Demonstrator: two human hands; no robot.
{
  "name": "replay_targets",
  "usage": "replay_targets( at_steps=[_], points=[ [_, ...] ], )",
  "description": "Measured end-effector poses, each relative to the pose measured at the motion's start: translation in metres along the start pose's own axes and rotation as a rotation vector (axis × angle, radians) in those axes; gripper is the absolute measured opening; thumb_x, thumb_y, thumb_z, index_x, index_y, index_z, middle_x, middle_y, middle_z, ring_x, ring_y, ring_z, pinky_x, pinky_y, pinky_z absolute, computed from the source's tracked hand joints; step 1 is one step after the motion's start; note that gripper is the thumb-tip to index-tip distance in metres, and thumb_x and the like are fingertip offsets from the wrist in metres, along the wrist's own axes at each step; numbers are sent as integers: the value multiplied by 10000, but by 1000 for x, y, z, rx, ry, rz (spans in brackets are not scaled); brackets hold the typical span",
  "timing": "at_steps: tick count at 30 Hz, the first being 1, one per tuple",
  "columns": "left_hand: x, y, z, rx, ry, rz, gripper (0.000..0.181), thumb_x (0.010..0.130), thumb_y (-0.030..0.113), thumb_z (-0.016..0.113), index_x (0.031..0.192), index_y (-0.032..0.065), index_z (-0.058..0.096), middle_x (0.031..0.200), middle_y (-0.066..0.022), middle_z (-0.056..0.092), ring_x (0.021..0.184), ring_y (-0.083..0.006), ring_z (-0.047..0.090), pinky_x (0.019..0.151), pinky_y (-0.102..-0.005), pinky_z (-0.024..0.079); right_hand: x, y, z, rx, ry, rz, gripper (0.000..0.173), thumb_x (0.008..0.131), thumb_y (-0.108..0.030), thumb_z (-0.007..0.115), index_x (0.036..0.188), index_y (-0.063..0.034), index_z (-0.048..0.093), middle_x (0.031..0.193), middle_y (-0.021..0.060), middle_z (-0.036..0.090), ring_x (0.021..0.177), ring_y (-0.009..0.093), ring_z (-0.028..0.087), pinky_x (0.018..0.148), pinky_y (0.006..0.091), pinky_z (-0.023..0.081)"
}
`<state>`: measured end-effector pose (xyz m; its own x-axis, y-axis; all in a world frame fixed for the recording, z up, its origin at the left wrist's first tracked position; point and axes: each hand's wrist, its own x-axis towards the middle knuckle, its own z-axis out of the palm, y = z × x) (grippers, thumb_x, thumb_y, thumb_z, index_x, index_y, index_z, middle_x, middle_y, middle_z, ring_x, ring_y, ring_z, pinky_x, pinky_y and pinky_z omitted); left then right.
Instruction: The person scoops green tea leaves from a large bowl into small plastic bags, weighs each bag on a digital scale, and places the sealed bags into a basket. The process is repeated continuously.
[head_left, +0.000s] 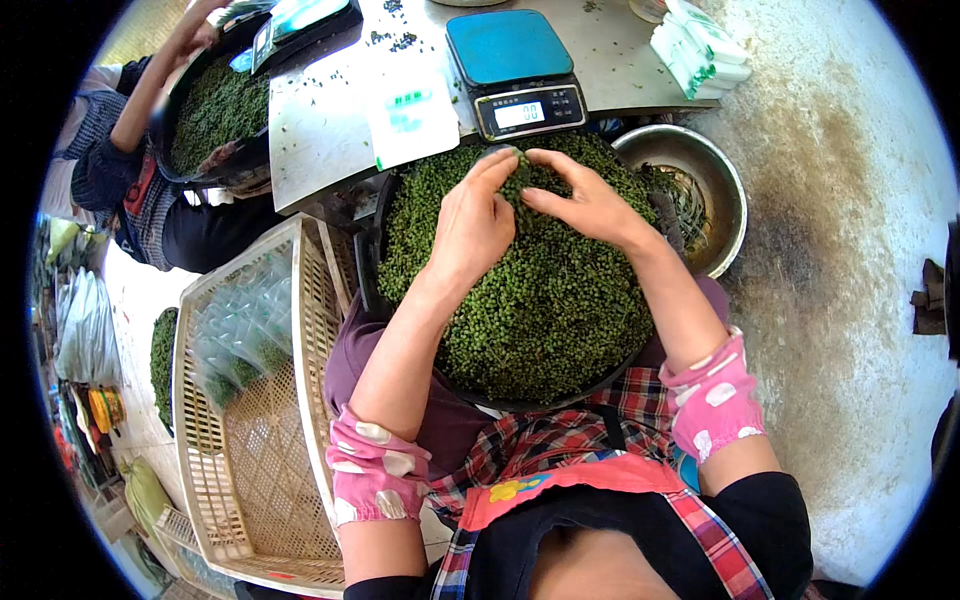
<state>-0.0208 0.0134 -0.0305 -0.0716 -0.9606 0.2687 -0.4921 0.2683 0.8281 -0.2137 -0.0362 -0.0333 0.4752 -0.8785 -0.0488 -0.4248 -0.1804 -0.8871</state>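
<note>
A round black tub (367, 270) heaped with small green berries, apparently fresh green peppercorns (540, 307), rests at my lap. Over its far side my left hand (480, 210) is bent, fingertips pointing away from me. My right hand (581, 195) faces it, index finger and thumb apart at the tips. Between the two hands is a small dark, see-through patch with green berries, perhaps part of a plastic bag; my fingers hide most of it, so whether either hand grips it cannot be told. Just beyond stands a digital scale (514, 71) with a blue pan.
A printed plastic bag (412, 120) lies on the metal table (315, 150); stacked bags (701, 52) sit at its right end. A steel basin (731, 225) is right of the tub. At left, a plastic crate (262, 480) holds filled bags (244, 337). Another person (142, 165) works beside a second tub (217, 120).
</note>
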Motion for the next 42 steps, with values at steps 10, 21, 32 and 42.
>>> replay_targets(
  at_steps=[10,21,32,42],
  points=[
    [5,9,-8,-142,-51,-127,485,796,-70,495,1268,-48,604,1362,-172,589,1044,-289,677,867,-324,522,-19,-53,3,184,138,78,382,847,-57,662,1185,-18,487,934,119,659,755,176,673,662,314,540],
    [4,7,-3,-130,-214,-103,544,776,-108,519,1311,-41,590,1344,-139,614,694,-53,579,607,-239,487,-2,-30,31,-755,-239,-97,311,799,-142,642,1106,-96,615,1001,128,698,849,381,676,725,511,540],
    [13,13,-39,-502,202,-264,311,946,35,609,1253,20,656,643,50,562,539,-22,515,490,-187,424,47,-92,-42,-356,452,-156,302,980,-351,566,1140,-123,682,788,165,686,721,341,682,641,459,512],
    [9,7,-25,-358,46,-210,453,921,-23,596,1366,-33,515,1217,-104,653,601,-31,521,514,-226,457,25,-47,-16,-487,325,-34,365,891,-373,686,1051,-46,702,886,167,708,801,293,706,706,403,543]
  ],
)
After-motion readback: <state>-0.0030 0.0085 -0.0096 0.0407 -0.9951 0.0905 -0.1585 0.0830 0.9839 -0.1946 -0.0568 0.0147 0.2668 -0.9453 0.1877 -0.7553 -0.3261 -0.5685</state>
